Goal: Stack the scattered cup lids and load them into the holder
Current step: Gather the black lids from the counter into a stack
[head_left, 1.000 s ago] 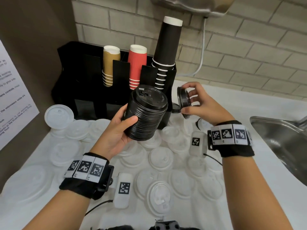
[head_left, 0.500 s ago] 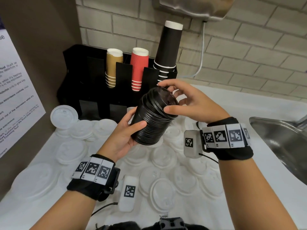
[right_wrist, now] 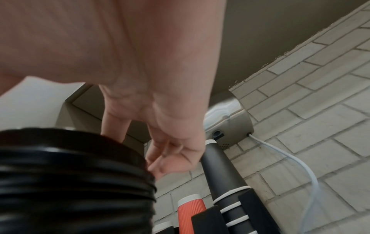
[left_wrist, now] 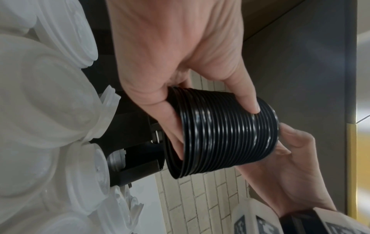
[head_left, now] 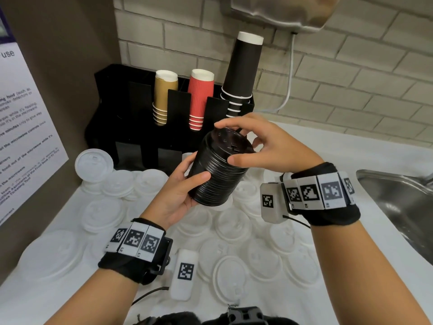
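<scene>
- Stack of black lids (head_left: pixel 220 170) held in the air above the surface (head_left: pixel 351 156), tilted with its top leaning toward the right and away, just in front of the holder (head_left: pixel 131 106).
- Left hand (head_left: pixel 178 191) wrapped around the lower half of the stack, thumb across the near side, fingers behind; in the left wrist view (left_wrist: pixel 180 63) thumb tip pressed on the ribbed edges of the stack (left_wrist: pixel 224 131).
- Right hand (head_left: pixel 269 146) arched over the top of the stack, thumb and fingertips curled onto the rim of the uppermost lid; in the right wrist view (right_wrist: pixel 160 126) fingers reaching down behind the black rim (right_wrist: pixel 76 174).
- Many white lids (head_left: pixel 232 226) scattered flat over the surface below both hands, several overlapping; one white lid (head_left: pixel 93 160) propped upright against the holder's left front.
- Black holder at the back against the brick wall (head_left: pixel 351 66), with three upside-down cup stacks in its slots: tan cups (head_left: pixel 164 95), red cups (head_left: pixel 200 97), tall black cups (head_left: pixel 243 69).
- Metal sink (head_left: pixel 403 202) at the right edge of the surface.
- Printed notice (head_left: pixel 25 137) on the left wall; text too small to read in full.
- Tagged bands on both wrists.
</scene>
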Available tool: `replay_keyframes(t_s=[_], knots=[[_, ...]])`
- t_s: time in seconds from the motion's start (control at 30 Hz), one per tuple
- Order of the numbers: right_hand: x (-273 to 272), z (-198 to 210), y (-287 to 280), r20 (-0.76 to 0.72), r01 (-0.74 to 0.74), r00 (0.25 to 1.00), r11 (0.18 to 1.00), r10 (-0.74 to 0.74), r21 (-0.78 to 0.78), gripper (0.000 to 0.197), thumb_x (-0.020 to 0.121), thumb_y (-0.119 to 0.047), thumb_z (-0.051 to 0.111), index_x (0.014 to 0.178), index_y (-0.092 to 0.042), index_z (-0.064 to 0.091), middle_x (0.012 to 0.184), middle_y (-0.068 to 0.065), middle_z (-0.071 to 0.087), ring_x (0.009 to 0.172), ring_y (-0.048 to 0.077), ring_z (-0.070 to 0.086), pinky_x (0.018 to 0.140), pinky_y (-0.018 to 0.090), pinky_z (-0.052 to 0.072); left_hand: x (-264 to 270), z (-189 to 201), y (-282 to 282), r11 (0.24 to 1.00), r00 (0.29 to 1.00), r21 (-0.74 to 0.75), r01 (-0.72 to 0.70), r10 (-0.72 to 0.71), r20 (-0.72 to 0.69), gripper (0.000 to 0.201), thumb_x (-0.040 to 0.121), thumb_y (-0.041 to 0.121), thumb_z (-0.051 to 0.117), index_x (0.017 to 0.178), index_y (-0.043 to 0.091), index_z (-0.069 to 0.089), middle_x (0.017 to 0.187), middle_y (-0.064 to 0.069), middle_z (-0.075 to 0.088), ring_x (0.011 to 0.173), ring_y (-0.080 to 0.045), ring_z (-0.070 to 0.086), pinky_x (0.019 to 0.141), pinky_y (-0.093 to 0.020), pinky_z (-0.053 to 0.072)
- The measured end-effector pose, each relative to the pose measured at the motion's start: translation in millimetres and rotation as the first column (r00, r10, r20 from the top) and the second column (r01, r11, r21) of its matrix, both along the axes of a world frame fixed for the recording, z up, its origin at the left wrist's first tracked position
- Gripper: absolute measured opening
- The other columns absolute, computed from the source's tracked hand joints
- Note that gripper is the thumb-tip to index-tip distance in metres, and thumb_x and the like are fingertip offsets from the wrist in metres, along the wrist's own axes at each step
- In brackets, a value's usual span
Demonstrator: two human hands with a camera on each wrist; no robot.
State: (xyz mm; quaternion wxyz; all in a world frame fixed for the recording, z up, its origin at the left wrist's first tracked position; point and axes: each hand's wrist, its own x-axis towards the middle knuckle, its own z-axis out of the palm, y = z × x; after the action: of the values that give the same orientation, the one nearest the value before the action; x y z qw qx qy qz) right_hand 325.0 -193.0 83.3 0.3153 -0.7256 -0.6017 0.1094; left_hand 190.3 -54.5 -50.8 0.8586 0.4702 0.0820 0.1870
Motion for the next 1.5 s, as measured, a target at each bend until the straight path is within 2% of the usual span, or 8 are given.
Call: replay_keyframes(t_s=[0.2,0.33,0.43,0.57,0.7,1.1,1.27,1.5], knots=[[66,-18,-16,-0.279,0.39,0.898,0.909,-0.339,0.149,0.047,0.082,-0.044,0.069,0.126,-0.042,0.052,0.109,-0.01,0.054,0.09,0.003,0.056,0.068,0.012,0.044,3,9,8,0.997,0.997,0.002,-0.073,0.073,0.015,0.068,0.075,0.017,0.066,0.14,0.019,0.046,0.125,-0.004,0.063,0.112,-0.021,0.064,0.076,-0.035,0.058],[146,-58,-26,-0.041,0.7,0.68,0.664,-0.732,-0.262,0.056,0.088,-0.042,0.062,0.137,-0.022,0.043,0.13,0.005,0.056,0.106,0.023,0.055,0.087,0.029,0.04,6,14,17,0.994,0.993,-0.005,-0.108,0.108,0.045,0.056,0.077,0.022,0.072,0.13,0.023,0.053,0.117,0.001,0.068,0.106,-0.016,0.067,0.073,-0.033,0.058],[182,-94,-33,0.236,0.717,0.646,0.47,-0.726,-0.515,0.07,0.089,-0.045,0.061,0.144,-0.01,0.036,0.148,0.012,0.041,0.131,0.03,0.043,0.095,0.031,0.035,5,14,22,0.993,0.992,0.022,-0.117,0.116,0.05,0.06,0.076,0.022,0.071,0.133,0.023,0.051,0.12,0.0,0.067,0.109,-0.017,0.066,0.074,-0.034,0.058],[196,-123,-34,0.319,0.695,0.65,0.37,-0.69,-0.616,0.076,0.082,-0.049,0.067,0.139,-0.006,0.04,0.139,0.017,0.048,0.121,0.034,0.05,0.084,0.033,0.04,3,10,27,0.992,0.992,0.048,-0.119,0.117,0.041,0.069,0.07,0.024,0.078,0.134,0.023,0.051,0.123,-0.001,0.065,0.112,-0.019,0.064,0.076,-0.034,0.058],[203,-138,-35,0.42,0.667,0.685,0.281,-0.595,-0.69,0.076,0.075,-0.056,0.064,0.137,-0.02,0.04,0.139,0.012,0.048,0.118,0.034,0.051,0.095,0.04,0.045,-1,8,34,0.988,0.988,0.051,-0.147,0.144,0.053,0.058,0.079,0.017,0.065,0.135,0.02,0.049,0.12,-0.001,0.065,0.109,-0.018,0.065,0.074,-0.032,0.058],[205,-136,-38,0.512,0.695,0.696,0.296,-0.503,-0.655,0.055,0.053,-0.056,0.058,0.103,-0.034,0.052,0.087,-0.002,0.061,0.077,0.022,0.062,0.075,0.033,0.054,0,9,35,0.981,0.983,0.066,-0.18,0.177,0.042,0.052,0.08,0.016,0.056,0.132,0.022,0.051,0.118,0.001,0.066,0.104,-0.014,0.068,0.071,-0.031,0.058],[203,-121,-40,0.397,0.672,0.709,0.388,-0.582,-0.631,0.074,0.053,-0.061,0.061,0.119,-0.031,0.046,0.102,0.004,0.057,0.092,0.031,0.058,0.087,0.04,0.051,0,6,30,0.984,0.985,0.065,-0.165,0.162,0.051,0.047,0.081,0.016,0.058,0.128,0.024,0.054,0.117,0.002,0.067,0.106,-0.015,0.067,0.073,-0.03,0.058],[192,-93,-34,0.255,0.727,0.653,0.495,-0.713,-0.476,0.071,0.066,-0.051,0.071,0.126,-0.022,0.046,0.112,0.005,0.035,0.092,0.031,0.048,0.066,0.034,0.04,-4,5,22,0.99,0.989,0.048,-0.132,0.128,0.075,0.052,0.081,0.018,0.061,0.132,0.023,0.052,0.117,0.002,0.068,0.107,-0.016,0.067,0.074,-0.031,0.058]])
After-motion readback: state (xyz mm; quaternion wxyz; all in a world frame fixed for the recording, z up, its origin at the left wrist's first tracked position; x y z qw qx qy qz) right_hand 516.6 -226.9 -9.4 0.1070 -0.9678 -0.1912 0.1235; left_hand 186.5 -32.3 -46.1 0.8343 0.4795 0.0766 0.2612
